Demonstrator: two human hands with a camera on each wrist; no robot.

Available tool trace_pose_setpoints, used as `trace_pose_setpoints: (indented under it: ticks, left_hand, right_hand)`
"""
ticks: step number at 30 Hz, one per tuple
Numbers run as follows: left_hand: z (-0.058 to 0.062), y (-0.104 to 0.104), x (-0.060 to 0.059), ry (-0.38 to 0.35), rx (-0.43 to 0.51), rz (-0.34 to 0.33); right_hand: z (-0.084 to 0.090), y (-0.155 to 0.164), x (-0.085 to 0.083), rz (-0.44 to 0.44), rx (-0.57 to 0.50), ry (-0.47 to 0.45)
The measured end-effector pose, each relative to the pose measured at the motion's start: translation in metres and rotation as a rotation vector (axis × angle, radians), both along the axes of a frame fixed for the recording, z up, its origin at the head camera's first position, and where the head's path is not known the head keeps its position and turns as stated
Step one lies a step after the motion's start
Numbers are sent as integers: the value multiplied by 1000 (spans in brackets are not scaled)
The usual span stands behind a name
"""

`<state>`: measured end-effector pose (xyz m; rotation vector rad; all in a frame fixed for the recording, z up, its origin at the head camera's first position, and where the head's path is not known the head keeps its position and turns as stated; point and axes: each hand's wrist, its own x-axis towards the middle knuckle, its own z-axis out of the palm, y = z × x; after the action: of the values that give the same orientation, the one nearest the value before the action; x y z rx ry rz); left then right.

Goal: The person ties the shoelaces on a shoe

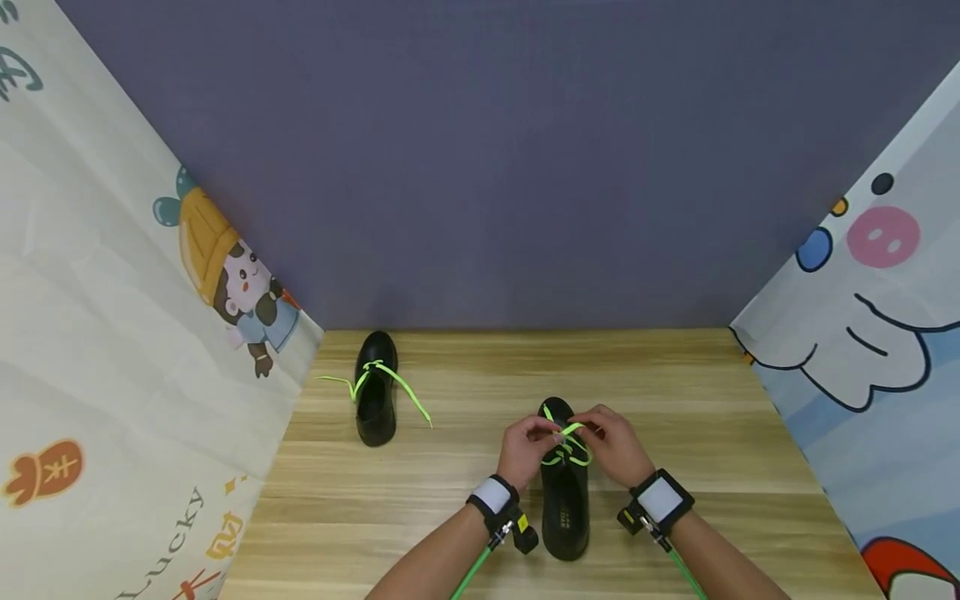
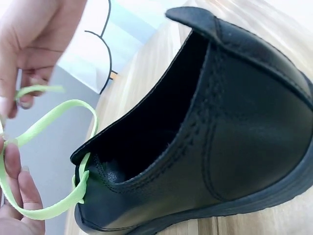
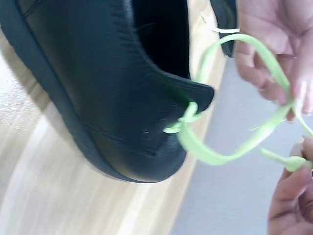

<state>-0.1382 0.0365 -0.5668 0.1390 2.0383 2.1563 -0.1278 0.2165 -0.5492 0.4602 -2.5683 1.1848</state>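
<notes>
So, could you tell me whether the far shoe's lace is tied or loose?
Loose: the far shoe shows lace ends trailing onto the table.

Both hands crowd the near black shoe (image 1: 564,492) — the left hand (image 1: 527,450) and right hand (image 1: 617,446) sit just over its laced front, with green lace (image 1: 570,443) loops strung between the fingers, so that gap is blocked. Bare wooden table (image 1: 675,392) lies open to the right, up to the printed curtain (image 1: 862,350) walling that side. To the left, open wood runs between the two shoes; the second shoe (image 1: 376,398) stands well apart, its loose laces (image 1: 408,392) trailing across the boards. Another curtain (image 1: 135,350) closes the left edge — a grey wall (image 1: 495,167) shuts off the far end.
</notes>
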Motion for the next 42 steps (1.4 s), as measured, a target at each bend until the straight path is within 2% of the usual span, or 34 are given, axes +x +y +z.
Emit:
trace_pose_setpoints:
  ticks: [2,9,13,17,23,27,30,36,42]
  left_hand:
    - [0,0,0,10,-17,-5]
    - [1,0,-3,18,-22,-8]
    - [1,0,-4,13,-5,2]
    - [3,-2,-5,2,-11,3]
    - [4,-1,-5,13,-20,1]
    - [4,-1,-4,20,-20,-6]
    - [4,0,-2,33,-29,-9]
    - [2,1,2,31,-40,-32]
    - [-3,1,3,9,-29,-31]
  right_hand:
    - [5,0,0,14,-10,-9]
    - [15,1,1,58,-100,-145]
    - [14,3,2,61,-98,-146]
    - [7,5,5,45,-40,-61]
    - [-13,6,6,19,34,139]
    - [-26,6,6,54,61,241]
    - [-34,5,5,84,39,273]
    - [-44,5,7,74,-71,204]
    - [-45,8,7,53,-118,53]
